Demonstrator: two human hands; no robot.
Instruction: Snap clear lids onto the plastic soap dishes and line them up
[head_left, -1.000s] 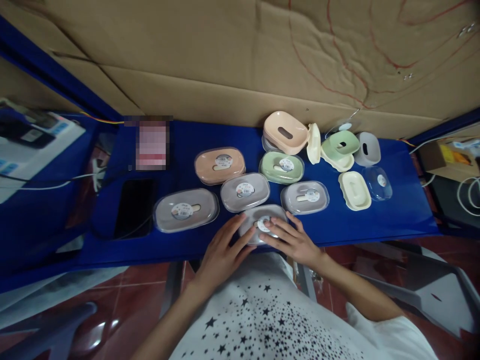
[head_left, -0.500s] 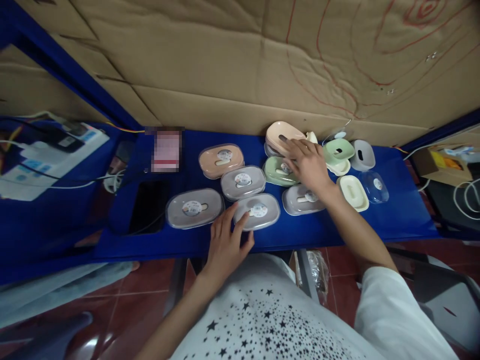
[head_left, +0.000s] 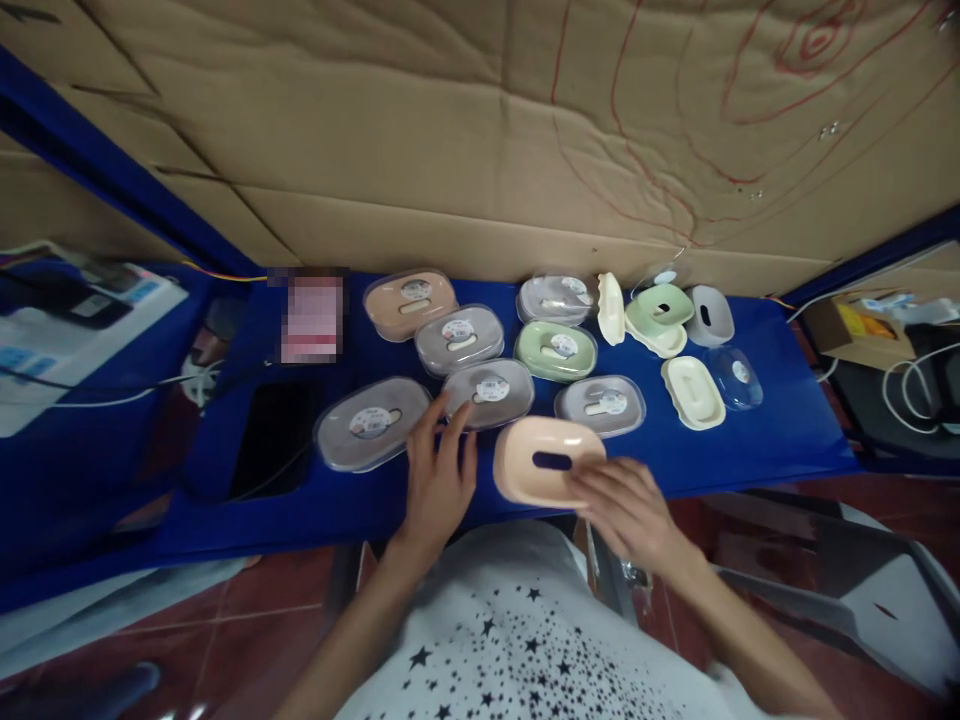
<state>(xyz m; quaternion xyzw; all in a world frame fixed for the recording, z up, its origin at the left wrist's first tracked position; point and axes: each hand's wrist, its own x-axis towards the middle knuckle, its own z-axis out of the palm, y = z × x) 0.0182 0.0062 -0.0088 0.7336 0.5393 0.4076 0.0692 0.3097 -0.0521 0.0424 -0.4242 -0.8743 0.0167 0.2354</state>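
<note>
Peach dish [head_left: 534, 436]: slot showing, in R hand [head_left: 630, 512], over the table's [head_left: 787, 435] near edge, a bit R of ctr. R hand's fingers & thumb clamped on its R end. L hand [head_left: 436, 490]: fingers apart, tips on the L end of a lidded gray box [head_left: 501, 402], nr the near edge.

Around: wide gray box [head_left: 375, 425] L of L hand; mid gray box [head_left: 459, 340] just behind the touched one; peach box [head_left: 410, 305] twd the far edge. Green box [head_left: 551, 352] & back gray box [head_left: 555, 298] behind the dish; R gray box [head_left: 600, 405] just behind, to its R.

Twd far R corner: upright cream piece [head_left: 611, 310], green dish [head_left: 654, 303] on a cream tray [head_left: 660, 343], gray dish [head_left: 710, 318]. In front of those: small cream tray [head_left: 694, 392] w/ clear lid [head_left: 739, 380] beside it.

Table's L end: dark phone [head_left: 270, 440] nr the near edge, pixelated pink item [head_left: 311, 315] behind it. Cardboard [head_left: 390, 130] w/ red lines stands along the far edge.
</note>
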